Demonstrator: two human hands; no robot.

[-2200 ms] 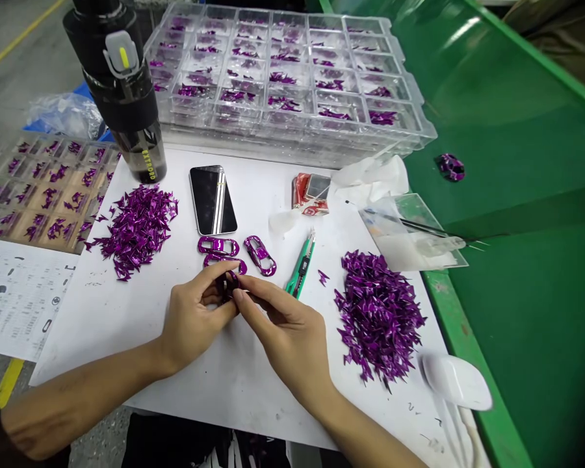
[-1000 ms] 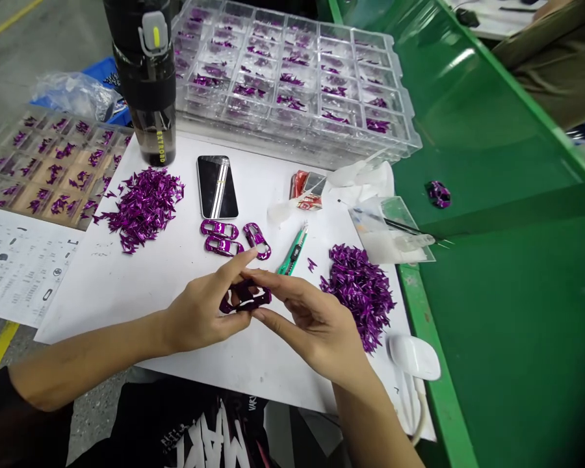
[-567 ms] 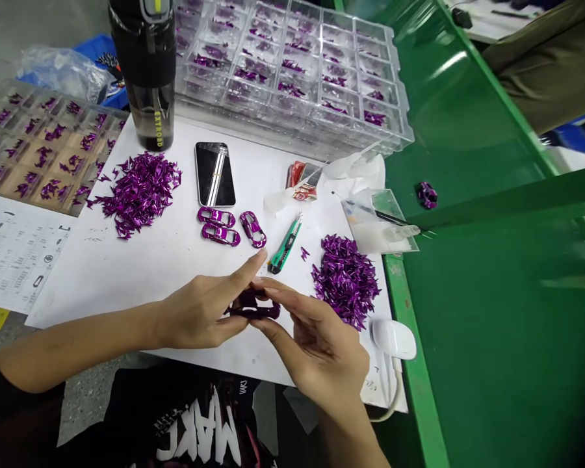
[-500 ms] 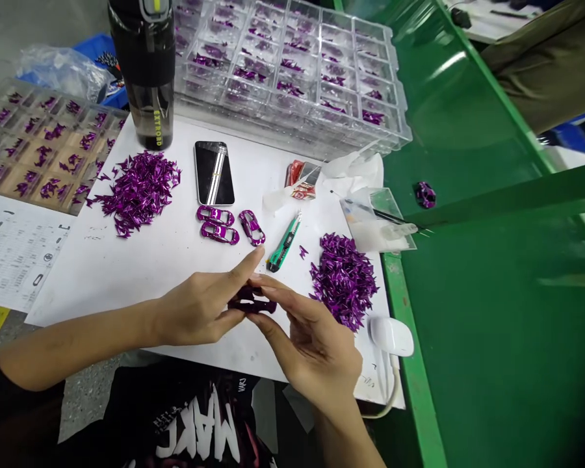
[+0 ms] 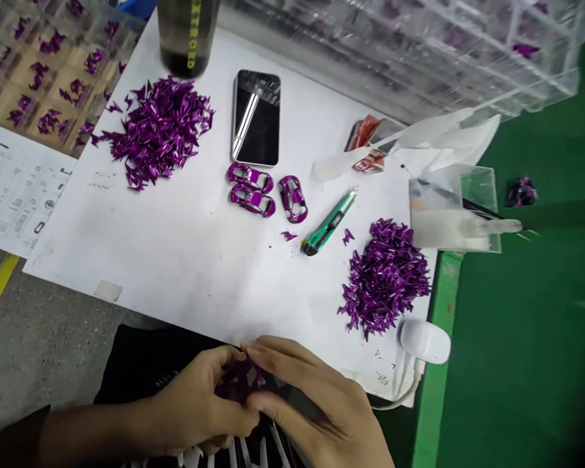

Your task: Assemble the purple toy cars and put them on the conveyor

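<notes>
Between both hands, just off the near edge of the white board, is a purple toy car body (image 5: 238, 380), partly covered by fingers and in shadow. My left hand (image 5: 197, 400) grips its left side between thumb and fingers. My right hand (image 5: 316, 396) pinches its right end with thumb and fingertips. Several finished-looking purple car bodies (image 5: 293, 199) lie on the board beyond the hands. Near them are a small loose purple piece (image 5: 289, 236) and a green utility knife (image 5: 329, 222). A heap of small purple pieces (image 5: 387, 278) lies to the right, another heap (image 5: 160, 130) to the left.
A phone (image 5: 257, 118), a dark bottle (image 5: 188, 36) and red packets (image 5: 368, 143) stand or lie farther back. Clear compartment boxes (image 5: 394, 71) rise behind. At right are a clear holder with tools (image 5: 455, 214), a white earbud case (image 5: 425, 340) on a cable, and a green panel (image 5: 526, 325).
Both hands have drawn back toward my body with the car body, off the board. My view has moved closer and lower. A small purple piece now shows beside the knife.
</notes>
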